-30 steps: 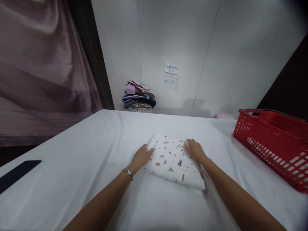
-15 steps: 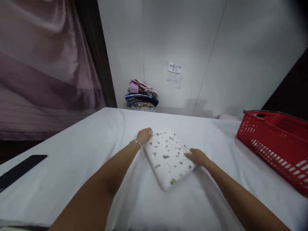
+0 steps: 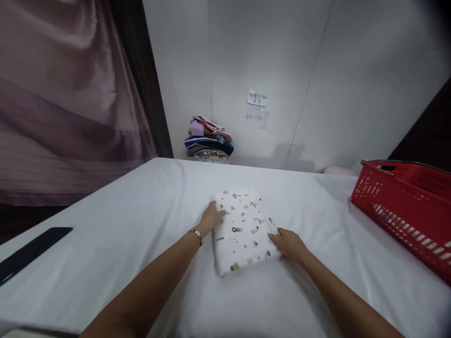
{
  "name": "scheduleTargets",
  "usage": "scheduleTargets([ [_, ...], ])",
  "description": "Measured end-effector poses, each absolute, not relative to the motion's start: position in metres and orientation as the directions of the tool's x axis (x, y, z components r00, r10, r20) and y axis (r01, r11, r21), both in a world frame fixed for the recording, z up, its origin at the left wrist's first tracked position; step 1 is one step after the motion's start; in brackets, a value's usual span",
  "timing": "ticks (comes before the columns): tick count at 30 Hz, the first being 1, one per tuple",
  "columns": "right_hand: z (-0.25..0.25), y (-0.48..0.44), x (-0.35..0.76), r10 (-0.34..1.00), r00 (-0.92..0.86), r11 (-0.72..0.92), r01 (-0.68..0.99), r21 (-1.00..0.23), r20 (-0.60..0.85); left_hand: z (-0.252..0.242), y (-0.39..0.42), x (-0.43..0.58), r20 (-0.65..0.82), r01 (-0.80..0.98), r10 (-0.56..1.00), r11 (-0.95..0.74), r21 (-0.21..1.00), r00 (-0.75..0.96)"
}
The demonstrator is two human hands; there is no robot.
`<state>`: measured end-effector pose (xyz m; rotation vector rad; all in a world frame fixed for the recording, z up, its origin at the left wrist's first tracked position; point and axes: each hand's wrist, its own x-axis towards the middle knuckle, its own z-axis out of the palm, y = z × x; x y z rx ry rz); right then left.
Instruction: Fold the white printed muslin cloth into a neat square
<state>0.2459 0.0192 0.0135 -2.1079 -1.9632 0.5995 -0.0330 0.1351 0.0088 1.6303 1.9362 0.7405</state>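
Note:
A folded white cloth with small printed motifs [image 3: 243,230] lies on the white-covered table [image 3: 141,220] in front of me. My left hand [image 3: 211,218] presses against the cloth's left edge, fingers together on the fabric, a bracelet on the wrist. My right hand [image 3: 289,244] rests at the cloth's lower right corner, fingers laid on its edge. Both hands touch the cloth; neither lifts it.
A red plastic basket [image 3: 405,206] stands at the right side of the table. A stack of folded coloured clothes [image 3: 208,141] sits at the far edge by the wall, under paper notes [image 3: 256,107]. A dark flat strip [image 3: 31,251] lies at the left edge. A curtain hangs left.
The folded cloth has been turned on the table from lying crosswise to lying nearly lengthwise. My left hand moved up, then back along its left edge; my right hand slid toward the near right corner.

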Motion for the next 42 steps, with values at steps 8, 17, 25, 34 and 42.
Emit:
scheduleTargets([
  [8, 0.008, -0.024, 0.202, 0.981, -0.115, -0.037, 0.683, -0.729, -0.157, 0.033, 0.192, -0.039, 0.000, 0.838, 0.995, 0.087, 0.539, -0.103],
  [17, 0.002, 0.013, 0.215, 0.913, -0.146, -0.366, 0.119, -0.923, -0.381, 0.031, 0.100, -0.021, 0.312, 0.815, 0.920, -0.364, 0.450, 0.239],
  [25, -0.019, 0.020, 0.211, 0.968, -0.089, -0.241, -0.063, -0.969, -0.235, 0.028, 0.029, 0.036, 0.252, 0.660, 0.787, -0.612, 0.436, 0.563],
  [34, -0.012, 0.014, 0.218, 0.983, -0.105, -0.146, 0.034, -0.989, -0.149, 0.012, 0.022, 0.040, 0.309, 0.692, 0.829, -0.560, 0.456, 0.467],
  [42, -0.007, 0.008, 0.216, 0.965, -0.193, -0.174, 0.025, -0.984, -0.175, 0.016, 0.018, 0.032, 0.319, 0.642, 0.791, -0.611, 0.463, 0.523],
])
